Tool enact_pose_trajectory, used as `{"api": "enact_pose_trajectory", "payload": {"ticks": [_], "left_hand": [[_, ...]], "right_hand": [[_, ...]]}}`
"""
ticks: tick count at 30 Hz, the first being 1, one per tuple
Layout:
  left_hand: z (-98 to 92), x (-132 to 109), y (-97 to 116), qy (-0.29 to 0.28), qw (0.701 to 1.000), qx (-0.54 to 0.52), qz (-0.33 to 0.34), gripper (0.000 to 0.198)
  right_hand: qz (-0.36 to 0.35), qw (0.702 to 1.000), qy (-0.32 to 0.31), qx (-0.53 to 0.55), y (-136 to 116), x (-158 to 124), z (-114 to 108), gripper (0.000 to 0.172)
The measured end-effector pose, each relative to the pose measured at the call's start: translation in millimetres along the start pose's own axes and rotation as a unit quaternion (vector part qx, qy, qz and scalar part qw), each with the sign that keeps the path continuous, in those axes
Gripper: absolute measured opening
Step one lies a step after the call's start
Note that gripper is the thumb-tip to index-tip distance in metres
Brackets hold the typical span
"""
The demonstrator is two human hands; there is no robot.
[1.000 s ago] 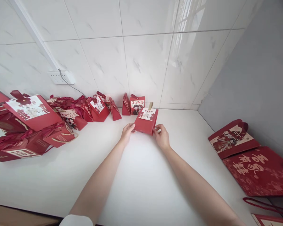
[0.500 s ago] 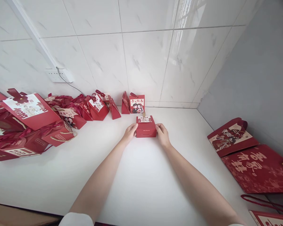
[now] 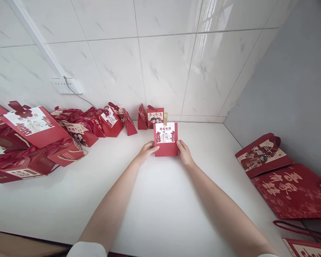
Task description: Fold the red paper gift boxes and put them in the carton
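Red gift box (image 3: 166, 140) held upright over the white counter (image 3: 160, 200), picture label facing the person, just in front of the cartoon-label box (image 3: 155, 118) that stands at the tiled wall. Cannot tell whether its lower edge rests on the counter. Left hand (image 3: 146, 150) grips its left edge, fingers curled close. Right hand (image 3: 184, 152) pinches the right edge likewise. Heap of red boxes (image 3: 37, 139) well left of the cartoon-label box; flat red bags (image 3: 283, 178) well to its right.
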State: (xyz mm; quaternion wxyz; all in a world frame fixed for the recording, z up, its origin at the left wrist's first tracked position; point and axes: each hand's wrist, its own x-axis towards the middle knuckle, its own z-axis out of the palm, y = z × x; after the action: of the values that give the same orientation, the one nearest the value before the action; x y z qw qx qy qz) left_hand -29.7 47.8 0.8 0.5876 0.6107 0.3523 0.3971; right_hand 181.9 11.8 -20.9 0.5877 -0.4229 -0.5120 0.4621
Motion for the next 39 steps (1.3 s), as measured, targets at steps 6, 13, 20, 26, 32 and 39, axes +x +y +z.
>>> {"api": "enact_pose_trajectory", "payload": {"ticks": [6, 13, 20, 26, 32, 39], "left_hand": [[-4.5, 3, -2, -0.008, 1.0, -0.003, -0.005, 0.039], [-4.2, 3, -3, -0.003, 1.0, -0.002, -0.002, 0.034], [-6.6, 7, -12, 0.113, 0.993, 0.027, 0.038, 0.037], [9.9, -2, -12, 0.112, 0.901, 0.399, 0.13, 0.028], [16.8, -5, -9, 0.132, 0.775, 0.578, 0.219, 0.032], [25.7, -7, -12, 0.161, 0.675, 0.677, 0.247, 0.027]], "right_hand": [[0.007, 0.997, 0.001, -0.076, 0, 0, 2, 0.046], [-0.032, 0.985, 0.023, -0.168, 3, 0, 2, 0.04], [0.0, 0.974, 0.082, -0.211, 22, 4, -1, 0.031], [-0.038, 0.929, 0.055, -0.363, 22, 1, 4, 0.035], [-0.087, 0.885, 0.059, -0.454, 4, -8, 11, 0.033], [-0.19, 0.778, 0.032, -0.598, 1, -12, 19, 0.036]]}}
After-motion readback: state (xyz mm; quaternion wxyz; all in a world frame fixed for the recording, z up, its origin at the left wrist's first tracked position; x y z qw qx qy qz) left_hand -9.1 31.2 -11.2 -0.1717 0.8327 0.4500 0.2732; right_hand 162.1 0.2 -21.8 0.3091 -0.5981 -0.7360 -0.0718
